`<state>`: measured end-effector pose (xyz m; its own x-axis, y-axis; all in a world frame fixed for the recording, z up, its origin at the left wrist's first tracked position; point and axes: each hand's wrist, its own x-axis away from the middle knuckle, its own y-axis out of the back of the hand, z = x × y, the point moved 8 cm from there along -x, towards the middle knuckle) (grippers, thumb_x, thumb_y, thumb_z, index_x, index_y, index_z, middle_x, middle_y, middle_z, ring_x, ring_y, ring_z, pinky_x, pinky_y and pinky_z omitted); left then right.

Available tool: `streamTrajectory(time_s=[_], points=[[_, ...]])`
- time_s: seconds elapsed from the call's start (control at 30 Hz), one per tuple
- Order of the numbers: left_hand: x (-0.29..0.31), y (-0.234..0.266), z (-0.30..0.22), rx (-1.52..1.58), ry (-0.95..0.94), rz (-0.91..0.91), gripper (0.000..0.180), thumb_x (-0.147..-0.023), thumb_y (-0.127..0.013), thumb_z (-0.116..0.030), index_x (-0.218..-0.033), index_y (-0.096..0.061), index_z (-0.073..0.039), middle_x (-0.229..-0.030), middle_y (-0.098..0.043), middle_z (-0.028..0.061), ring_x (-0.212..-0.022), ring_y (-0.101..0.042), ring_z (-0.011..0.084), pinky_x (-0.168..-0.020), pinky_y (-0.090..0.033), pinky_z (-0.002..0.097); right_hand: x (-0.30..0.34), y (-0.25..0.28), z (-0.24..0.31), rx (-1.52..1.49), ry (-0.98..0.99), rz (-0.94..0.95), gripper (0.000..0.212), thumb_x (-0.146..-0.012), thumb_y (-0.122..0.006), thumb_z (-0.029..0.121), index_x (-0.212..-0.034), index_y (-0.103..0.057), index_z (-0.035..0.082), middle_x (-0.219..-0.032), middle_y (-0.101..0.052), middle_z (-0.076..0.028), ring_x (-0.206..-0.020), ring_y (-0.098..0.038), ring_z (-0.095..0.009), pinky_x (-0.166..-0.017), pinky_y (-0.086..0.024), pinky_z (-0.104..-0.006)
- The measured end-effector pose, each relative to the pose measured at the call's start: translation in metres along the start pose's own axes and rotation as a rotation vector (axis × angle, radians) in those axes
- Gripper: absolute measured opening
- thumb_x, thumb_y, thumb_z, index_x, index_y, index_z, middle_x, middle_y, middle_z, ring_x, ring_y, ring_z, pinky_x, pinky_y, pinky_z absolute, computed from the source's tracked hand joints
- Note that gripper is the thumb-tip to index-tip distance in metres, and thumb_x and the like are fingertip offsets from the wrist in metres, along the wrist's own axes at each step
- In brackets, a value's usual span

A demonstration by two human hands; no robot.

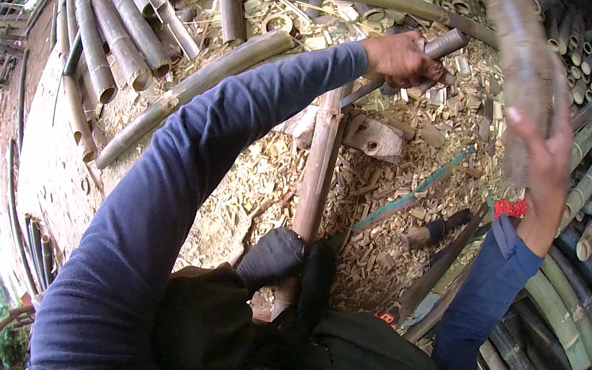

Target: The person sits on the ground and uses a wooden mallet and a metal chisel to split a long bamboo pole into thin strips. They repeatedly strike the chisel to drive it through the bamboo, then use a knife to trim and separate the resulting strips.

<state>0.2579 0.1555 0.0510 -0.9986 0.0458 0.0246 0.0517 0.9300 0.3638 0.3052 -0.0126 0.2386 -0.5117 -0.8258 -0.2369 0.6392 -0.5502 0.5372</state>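
Brown rod (447,43) is gripped in left hand (402,58). Right hand (548,156) holds a thick log (520,80), blurred. Wood chips (376,261) lie below.

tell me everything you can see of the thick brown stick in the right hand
The stick is long, thick and roughly straight, in greyish-brown tones. It looks like wood or bamboo, but blur hides its surface detail. It runs from the picture's top edge, which cuts it off, down into the grip of the right hand, whose thumb lies against its lower part.
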Motion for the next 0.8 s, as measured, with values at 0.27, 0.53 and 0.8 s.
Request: streamTrajectory(time_s=[0.27,0.53,0.8], points=[[0.005,-0.01,-0.003,0.21,0.182,0.137,0.039,-0.098,-0.071,-0.027,-0.138,-0.069,-0.029,-0.089,-0.064,-0.0078,-0.078,-0.06,0.0041,-0.084,-0.05,0.0299,0.004,-0.013,-0.01,-0.037,-0.026,0.118,0.085,-0.085,-0.074,0.022,-0.16,-0.037,0.006,-0.152,-0.05,-0.022,-0.138,-0.051,-0.027,-0.116,-0.04,-0.0368],[-0.01,-0.012,0.008,-0.198,-0.113,0.059,0.037,-0.091,-0.076,-0.027,-0.127,-0.071,-0.028,-0.093,-0.069,-0.0057,-0.084,-0.066,0.0151,-0.081,-0.048,0.0302,0.011,-0.013,-0.005,0.039,0.022,0.107,0.088,-0.084,-0.074,0.022,-0.161,-0.035,0.004,-0.156,-0.047,-0.02,-0.143,-0.048,-0.028,-0.12,-0.036,-0.0373],[-0.028,-0.025,0.002,-0.17,0.328,-0.21,0.049,-0.085,-0.076,-0.048,-0.093,-0.079,0.0,-0.083,-0.075,0.0164,-0.077,-0.073,0.0292,-0.079,-0.058,0.0416,0.016,-0.001,-0.023,-0.135,-0.127,-0.075,0.089,-0.084,-0.075,0.029,-0.16,-0.036,0.005,-0.152,-0.051,-0.019,-0.134,-0.055,-0.026,-0.112,-0.043,-0.0358]])
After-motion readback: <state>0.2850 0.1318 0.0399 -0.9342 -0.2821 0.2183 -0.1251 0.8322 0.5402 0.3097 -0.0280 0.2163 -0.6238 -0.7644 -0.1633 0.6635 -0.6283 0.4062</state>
